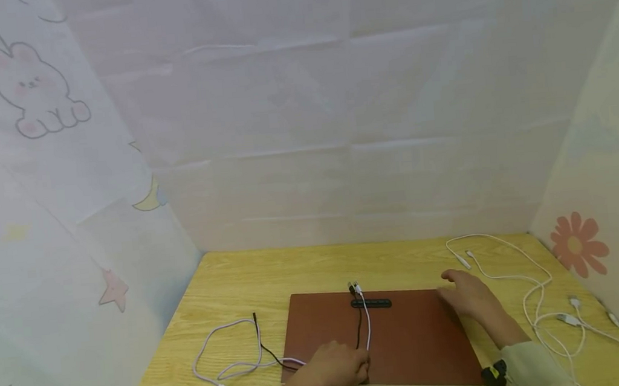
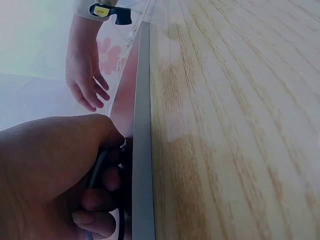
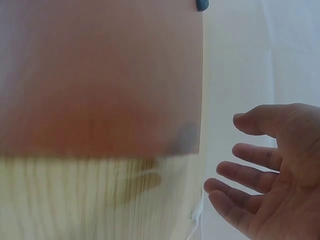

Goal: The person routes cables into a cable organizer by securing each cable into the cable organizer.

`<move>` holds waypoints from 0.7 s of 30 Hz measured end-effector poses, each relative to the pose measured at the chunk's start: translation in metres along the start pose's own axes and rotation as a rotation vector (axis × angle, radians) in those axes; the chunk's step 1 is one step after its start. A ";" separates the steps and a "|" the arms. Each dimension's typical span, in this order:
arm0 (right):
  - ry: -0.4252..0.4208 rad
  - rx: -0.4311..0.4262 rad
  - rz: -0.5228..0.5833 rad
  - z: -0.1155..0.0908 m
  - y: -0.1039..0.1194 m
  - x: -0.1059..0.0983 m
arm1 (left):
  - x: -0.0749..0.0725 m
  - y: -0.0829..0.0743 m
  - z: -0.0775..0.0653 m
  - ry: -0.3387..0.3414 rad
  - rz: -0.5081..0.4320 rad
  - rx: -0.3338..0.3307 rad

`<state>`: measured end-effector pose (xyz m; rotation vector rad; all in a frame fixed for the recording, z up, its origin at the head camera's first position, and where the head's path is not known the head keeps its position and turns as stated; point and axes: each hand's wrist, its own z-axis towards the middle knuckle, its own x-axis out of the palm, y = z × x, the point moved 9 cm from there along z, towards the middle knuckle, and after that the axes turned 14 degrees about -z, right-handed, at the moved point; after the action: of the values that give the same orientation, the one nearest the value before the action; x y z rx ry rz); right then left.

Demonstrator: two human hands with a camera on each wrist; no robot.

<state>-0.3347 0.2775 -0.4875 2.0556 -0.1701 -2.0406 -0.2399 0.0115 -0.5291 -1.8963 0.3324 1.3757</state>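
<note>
A brown board [image 1: 408, 343] lies on the wooden table, with a black cable organizer strip [image 1: 378, 303] near its back edge. A black cable [image 1: 359, 328] and a white cable [image 1: 367, 323] run forward from the strip, their plugs sticking out behind it. At the board's front edge, my left hand [image 1: 336, 366] grips the cables; in the left wrist view its curled fingers close round a dark cable [image 2: 121, 222]. Over the board's back right corner hovers my right hand [image 1: 466, 294], holding nothing. Its fingers are spread and relaxed in the right wrist view.
Left of the board, a loop of white cable [image 1: 198, 353] and a black cable end [image 1: 255, 319] lie on the table [image 1: 229, 278]. Several white cables [image 1: 537, 287] tangle along the right side. A pale wall covering [image 1: 304, 127] rises behind the table.
</note>
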 end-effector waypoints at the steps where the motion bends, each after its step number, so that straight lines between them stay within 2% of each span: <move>1: 0.001 0.001 -0.004 -0.001 -0.003 -0.001 | 0.000 -0.001 0.000 -0.002 0.002 0.005; 11: -0.007 0.026 -0.049 -0.014 -0.039 -0.006 | 0.002 0.001 0.001 -0.008 0.005 0.000; 21: 0.029 0.048 -0.064 -0.028 -0.064 -0.014 | 0.001 0.000 0.000 -0.018 0.018 0.017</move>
<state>-0.3126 0.3449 -0.4895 2.1451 -0.1511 -2.0620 -0.2396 0.0113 -0.5297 -1.8698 0.3515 1.3969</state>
